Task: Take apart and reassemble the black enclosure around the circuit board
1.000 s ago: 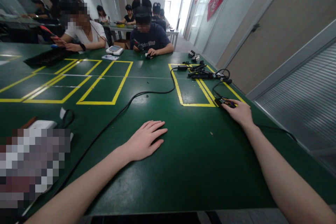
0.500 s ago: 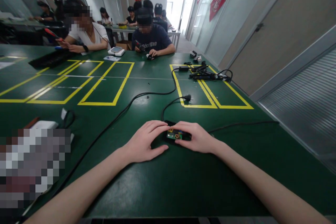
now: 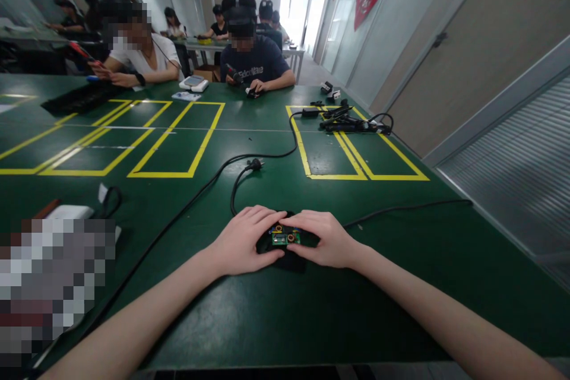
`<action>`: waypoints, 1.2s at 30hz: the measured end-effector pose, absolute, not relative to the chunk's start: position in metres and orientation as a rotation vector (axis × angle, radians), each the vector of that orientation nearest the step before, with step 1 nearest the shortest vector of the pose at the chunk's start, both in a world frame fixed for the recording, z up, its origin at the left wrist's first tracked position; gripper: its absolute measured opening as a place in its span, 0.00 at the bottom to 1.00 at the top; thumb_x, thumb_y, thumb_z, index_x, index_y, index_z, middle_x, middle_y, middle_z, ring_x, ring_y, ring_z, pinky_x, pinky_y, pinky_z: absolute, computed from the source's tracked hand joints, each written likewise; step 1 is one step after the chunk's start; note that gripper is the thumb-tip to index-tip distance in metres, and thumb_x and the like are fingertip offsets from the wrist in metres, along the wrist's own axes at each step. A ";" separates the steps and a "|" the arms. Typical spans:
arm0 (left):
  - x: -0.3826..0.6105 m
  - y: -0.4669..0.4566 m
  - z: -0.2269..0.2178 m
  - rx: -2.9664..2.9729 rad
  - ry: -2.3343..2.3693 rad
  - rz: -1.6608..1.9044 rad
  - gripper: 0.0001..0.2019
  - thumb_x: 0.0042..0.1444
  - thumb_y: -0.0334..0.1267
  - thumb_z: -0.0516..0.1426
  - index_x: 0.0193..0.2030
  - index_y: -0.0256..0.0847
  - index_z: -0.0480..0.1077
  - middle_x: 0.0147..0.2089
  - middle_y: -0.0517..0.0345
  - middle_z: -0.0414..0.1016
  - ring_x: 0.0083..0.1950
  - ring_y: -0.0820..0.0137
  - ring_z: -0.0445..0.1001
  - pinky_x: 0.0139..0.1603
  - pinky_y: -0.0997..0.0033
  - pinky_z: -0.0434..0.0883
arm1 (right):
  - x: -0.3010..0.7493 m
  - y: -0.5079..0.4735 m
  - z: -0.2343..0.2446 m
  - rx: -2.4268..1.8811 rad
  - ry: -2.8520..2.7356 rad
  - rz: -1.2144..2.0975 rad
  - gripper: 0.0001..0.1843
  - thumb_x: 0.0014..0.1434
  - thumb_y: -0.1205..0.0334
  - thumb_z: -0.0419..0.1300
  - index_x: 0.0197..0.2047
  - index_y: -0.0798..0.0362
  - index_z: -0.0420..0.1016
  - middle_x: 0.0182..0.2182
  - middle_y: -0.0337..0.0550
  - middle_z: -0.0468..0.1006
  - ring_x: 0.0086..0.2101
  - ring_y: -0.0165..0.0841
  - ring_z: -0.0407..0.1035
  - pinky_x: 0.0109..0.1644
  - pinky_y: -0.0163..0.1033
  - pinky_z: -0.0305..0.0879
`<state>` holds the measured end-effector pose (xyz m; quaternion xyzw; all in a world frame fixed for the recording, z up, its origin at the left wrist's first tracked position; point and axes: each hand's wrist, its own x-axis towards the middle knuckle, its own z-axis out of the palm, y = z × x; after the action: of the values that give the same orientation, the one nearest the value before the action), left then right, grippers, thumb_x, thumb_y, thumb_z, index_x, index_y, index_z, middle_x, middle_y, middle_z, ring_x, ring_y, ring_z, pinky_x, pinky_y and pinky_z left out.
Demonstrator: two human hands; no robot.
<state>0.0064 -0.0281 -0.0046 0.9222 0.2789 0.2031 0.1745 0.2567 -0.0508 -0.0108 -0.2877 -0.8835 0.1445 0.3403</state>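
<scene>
A green circuit board [image 3: 279,240] with copper coils sits in a dark casing between my hands, low over the green table [image 3: 200,320]. My left hand [image 3: 244,240] curves round the left side of this board, thumb and fingers on its edges. From the other side my right hand [image 3: 327,240] grips it, thumb at the near edge and fingers at the far edge. Part of the casing is hidden by my fingers. A short black cord with a plug [image 3: 255,164] runs from behind my left hand, and another black cable [image 3: 401,208] leads off to the right.
A long black cable [image 3: 187,208] crosses the table on the left. Black adapters and cords [image 3: 342,119] lie in a pile at the far right among yellow tape outlines [image 3: 193,139]. A blurred-out object [image 3: 48,279] lies at the left. Two people work across the table.
The board has shifted left and turned, and its plug has swung left across the table. My left hand, earlier at the board's edge with its thumb apart, now closes round it.
</scene>
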 end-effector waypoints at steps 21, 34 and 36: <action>0.005 -0.029 -0.008 2.553 0.929 0.553 0.36 0.55 0.36 0.61 0.72 0.44 0.64 0.70 0.46 0.70 0.70 0.52 0.68 0.73 0.45 0.65 | 0.294 -0.034 0.004 -0.930 -2.496 0.411 0.07 0.57 0.64 0.66 0.34 0.51 0.70 0.36 0.43 0.75 0.36 0.35 0.71 0.40 0.38 0.68; 0.008 -0.028 -0.010 2.518 1.010 0.640 0.38 0.48 0.30 0.56 0.70 0.40 0.66 0.69 0.46 0.72 0.70 0.53 0.69 0.74 0.45 0.65 | 0.284 -0.031 -0.014 -0.980 -2.424 0.185 0.10 0.70 0.62 0.60 0.35 0.51 0.70 0.33 0.44 0.76 0.33 0.35 0.70 0.38 0.38 0.66; 0.007 -0.027 -0.010 2.514 0.994 0.660 0.37 0.50 0.32 0.58 0.70 0.41 0.66 0.69 0.46 0.73 0.70 0.52 0.69 0.74 0.44 0.65 | 0.280 -0.032 -0.016 -0.965 -2.418 0.183 0.10 0.71 0.61 0.60 0.35 0.51 0.70 0.33 0.44 0.76 0.34 0.35 0.71 0.38 0.38 0.66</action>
<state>0.0072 -0.0268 -0.0104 0.8890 0.3514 0.2334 0.1782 0.2801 -0.0322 -0.0159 -0.3567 -0.8939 0.0677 0.2629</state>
